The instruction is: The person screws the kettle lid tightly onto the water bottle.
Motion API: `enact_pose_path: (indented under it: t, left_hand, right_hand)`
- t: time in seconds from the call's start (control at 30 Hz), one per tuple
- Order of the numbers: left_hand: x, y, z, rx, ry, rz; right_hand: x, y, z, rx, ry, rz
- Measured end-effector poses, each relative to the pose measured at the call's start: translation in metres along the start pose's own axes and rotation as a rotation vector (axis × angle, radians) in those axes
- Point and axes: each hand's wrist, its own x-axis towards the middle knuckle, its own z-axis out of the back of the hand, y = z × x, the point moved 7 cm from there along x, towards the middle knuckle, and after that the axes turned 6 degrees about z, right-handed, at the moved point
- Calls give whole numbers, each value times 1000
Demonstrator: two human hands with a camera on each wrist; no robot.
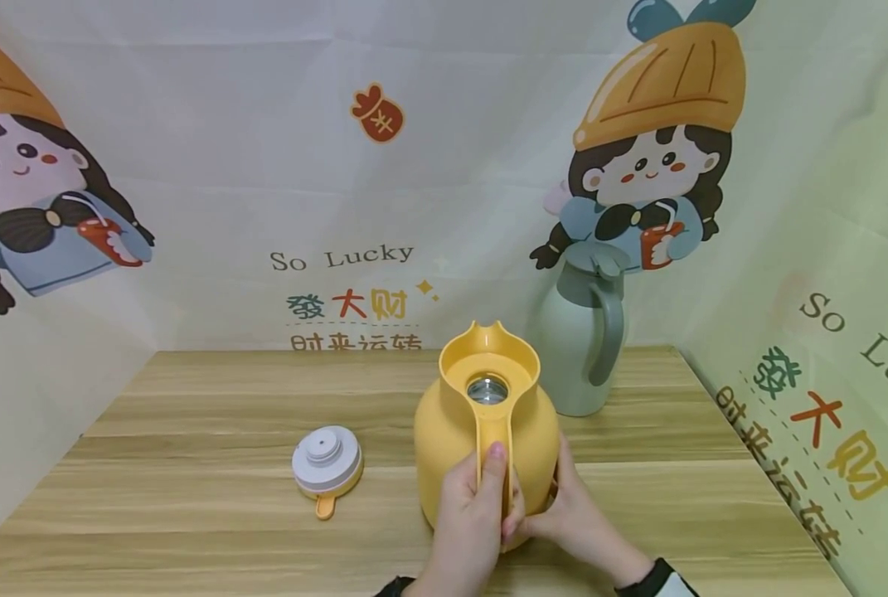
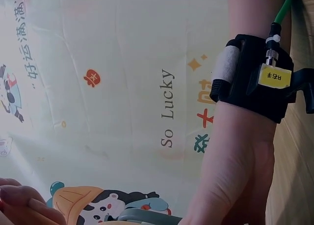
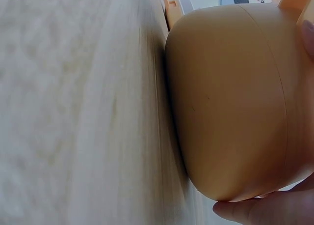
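Note:
A yellow thermos jug (image 1: 430, 452) stands upright at the front of the wooden table, its top uncovered and a shiny metal-lined mouth showing. My left hand (image 1: 468, 518) grips the jug's handle from the near side, thumb laid along the top of it. Low on the jug's right side, my right hand (image 1: 574, 522) holds the rounded body between thumb and fingers; the far fingers are partly hidden. In the right wrist view the jug's body (image 3: 230, 102) fills much of the picture, its base at the tabletop. Left of the jug lies its lid (image 1: 327, 460), a white stopper facing up and a yellow tab pointing forward.
A pale green thermos jug (image 1: 581, 348) with a grey-green handle stands behind and right of the yellow one. Cartoon-printed cloth (image 1: 227, 166) hangs along the back and both sides of the wooden table (image 1: 190, 514). A black camera strap (image 2: 255, 77) circles the right wrist.

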Motion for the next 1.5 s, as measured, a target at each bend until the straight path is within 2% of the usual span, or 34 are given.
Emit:
enact_pose_path:
  t: [0.33,0.53,0.67,0.93,1.1,1.3,1.5]
  left_hand:
    - [1,1,2,-25,-12,51]
    - [-2,-2,4,30,-32,7]
    - [-4,-4,3,49,-5,-23]
    - [-9,-7,3,41,81,-38]
    - [-10,-12,4,147,149,-62]
    - [-7,-16,8,323,196,-18]
    - [-7,-22,11,410,276,1]
  right_hand:
    - [-1,0,2,-16,-33,-25]
    - [-2,-1,1,-10,-28,-13]
    - [-2,0,1,-12,-25,-1]
    - [-5,2,0,-28,-13,14]
    - [-8,10,0,-80,-8,-24]
    - [-11,23,2,-180,14,-110]
    - [-15,39,5,-287,83,-141]
